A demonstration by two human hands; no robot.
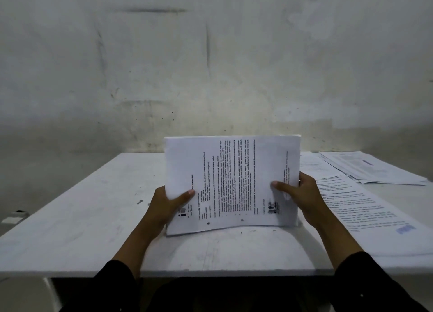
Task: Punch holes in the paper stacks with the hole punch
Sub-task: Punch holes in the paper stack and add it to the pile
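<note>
1. The table [77,218] has bare white surface on its left half, out to the near and left edges.
2. The left hand [164,206] grips the stack [232,183] by its left edge, thumb flat on the front sheet; its fingers are hidden behind.
3. The stack stands upright on its long edge at table centre, text running sideways, bottom edge apparently touching the table.
4. The right hand [302,194] pinches the right edge, thumb in front, fingers curled behind.
5. Loose sheets [365,208] lie flat at right, overhanging the near edge.
</note>
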